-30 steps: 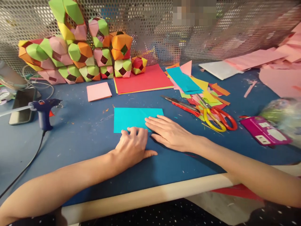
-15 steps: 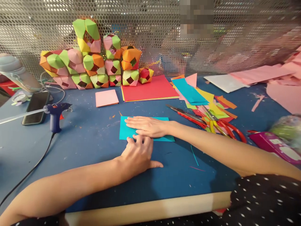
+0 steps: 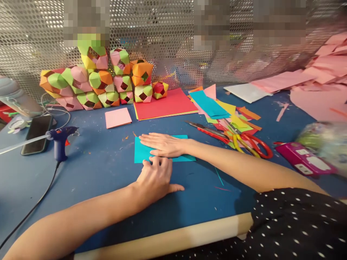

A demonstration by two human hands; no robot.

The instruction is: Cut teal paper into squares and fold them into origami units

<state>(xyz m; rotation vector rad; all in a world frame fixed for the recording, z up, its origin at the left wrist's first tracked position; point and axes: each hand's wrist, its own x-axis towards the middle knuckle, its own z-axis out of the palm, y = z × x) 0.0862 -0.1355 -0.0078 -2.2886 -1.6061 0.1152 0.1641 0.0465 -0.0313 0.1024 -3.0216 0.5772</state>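
Nearest to us is a dark polka-dot sleeve (image 3: 298, 220) over the pale rounded edge (image 3: 189, 233) of the blue worktop (image 3: 195, 202). Left hand (image 3: 155, 177): palm down, wrist low, fingers bent with their tips at the near edge of the blue paper (image 3: 139, 151), thumb stretched out to the right above the worktop; its grip is loose, thumb well apart from the fingers. Right hand (image 3: 165, 145): laid flat across the paper, fingers extended leftward and close together, forearm slanting in from the right; its grip is clamped on nothing that we can see. The paper lies flat on the worktop, both ends showing past the right hand. Against one second ago, we note that the right hand has travelled from the paper's right end to its left part, while the left hand has kept its pose; against half a second ago, we record both hands essentially unchanged. A thin blue strip (image 3: 219, 177), visible half a second ago too, lies below the right forearm. Farther out we see a glue gun (image 3: 60, 144) at left and, at right, scissors (image 3: 262, 141) beside a red cutter (image 3: 213, 134). Beyond these come pink paper squares (image 3: 118, 118), red sheets (image 3: 168, 104), and stacked paper balls (image 3: 101, 82) before a perforated metal screen (image 3: 162, 43).
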